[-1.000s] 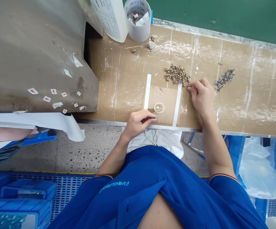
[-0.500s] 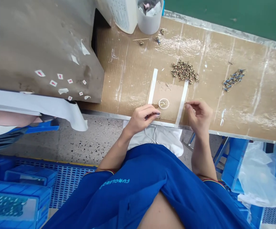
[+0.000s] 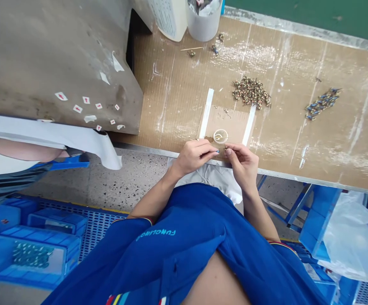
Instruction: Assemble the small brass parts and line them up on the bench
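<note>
My left hand (image 3: 196, 156) is closed in a pinch on a small part with a blue end (image 3: 217, 151). Facing it, close by, my right hand (image 3: 244, 164) pinches a small brass-coloured part (image 3: 226, 148) at its fingertips. Both hands hover over the front edge of the table. Just beyond them, a small round dish (image 3: 215, 136) with a thin stick lying across it sits on a taped cardboard square (image 3: 231, 123). A heap of small brass-coloured metal parts (image 3: 252, 92) lies behind the square. Further right is a cluster of similar parts with blue ends (image 3: 323, 103).
A thin wooden stick (image 3: 192, 48) and a few loose parts lie near a white tub (image 3: 204, 25) and a white bottle (image 3: 171, 21). A metal housing (image 3: 91, 63) stands at left. Blue crates (image 3: 34, 254) are on the floor; another person's arm (image 3: 18, 148) shows at left.
My right hand has moved left, from beside the right tape strip to close by my left hand. My left hand keeps its pinch. The view has shifted slightly.
</note>
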